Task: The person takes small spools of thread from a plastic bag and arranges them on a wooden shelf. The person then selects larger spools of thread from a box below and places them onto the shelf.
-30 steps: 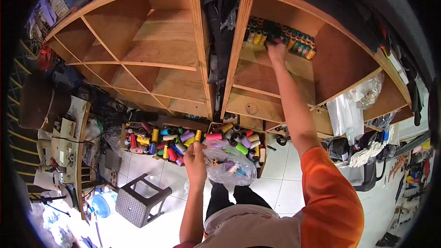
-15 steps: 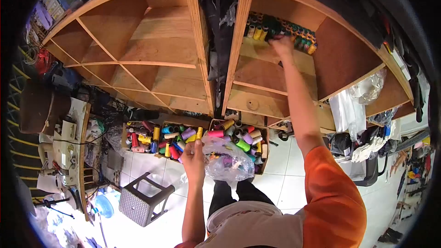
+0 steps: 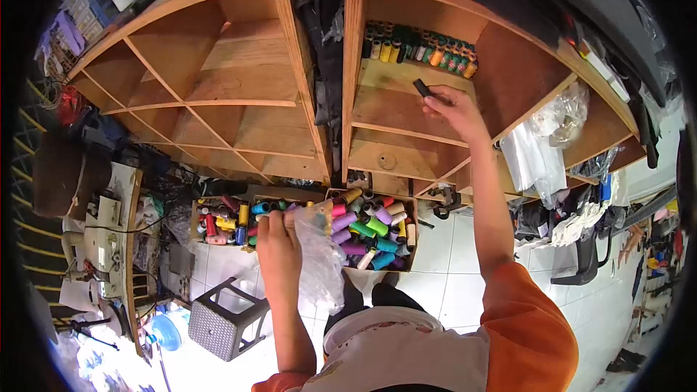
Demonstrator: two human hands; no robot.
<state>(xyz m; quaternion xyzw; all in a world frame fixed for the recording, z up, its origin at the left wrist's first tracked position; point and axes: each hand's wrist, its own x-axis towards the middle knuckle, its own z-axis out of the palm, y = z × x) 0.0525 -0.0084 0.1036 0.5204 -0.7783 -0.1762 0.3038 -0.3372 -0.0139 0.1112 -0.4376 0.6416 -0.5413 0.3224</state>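
Observation:
My right hand (image 3: 454,110) is in front of the upper right cubby, its thumb and fingers closed on the end of a small black cylinder (image 3: 421,88). The cylinder looks like a dark thread spool, but its detail is too small to tell. Behind it, rows of upright thread spools (image 3: 435,56) in yellow, green, orange and dark colours line the back of the shelf. Lower down, my left hand (image 3: 279,236) is closed on a clear plastic bag (image 3: 317,250), which hangs to its right. The fingertips of this hand are partly hidden.
Cardboard boxes on the floor hold many coloured thread cones (image 3: 376,226). A wooden cubby unit (image 3: 239,94) stands to the left. A grey plastic stool (image 3: 226,319) is at lower left, by a sewing machine (image 3: 107,239). White plastic bags (image 3: 534,160) hang at the right.
My right hand has drawn back from the spool rows to the black cylinder. An orange spool now shows where the hand was. My left hand and the plastic bag have shifted left.

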